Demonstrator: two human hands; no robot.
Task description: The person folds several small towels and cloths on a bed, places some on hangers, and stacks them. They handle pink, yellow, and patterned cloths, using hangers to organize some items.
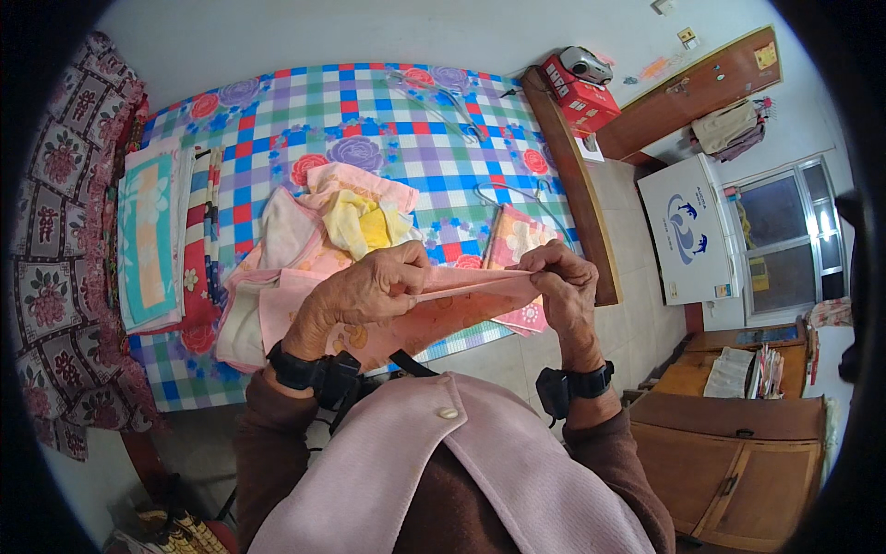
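Note:
My left hand (374, 284) is closed on one part of a pink printed cloth (452, 314), its fingers curled into the fabric. My right hand (567, 288) pinches the cloth's right end between thumb and fingers. Between them the upper edge is drawn fairly straight and folded over, while the rest hangs toward me over the bed's near edge. Whether it is a garment or a towel I cannot tell. Beyond my left hand lies a loose heap of pink fabric (337, 185) with a yellow-and-white cloth (365, 226) on it. A folded pink patterned cloth (519, 238) lies behind my right hand.
The bed has a checked, flowered sheet (305, 102). Folded towels (152, 235) are stacked at its left, beside a dark flowered cover (60, 231). Wire hangers (434, 102) lie at the back. A wooden bed board (577, 198) bounds the right, with a red box (577, 97) beyond.

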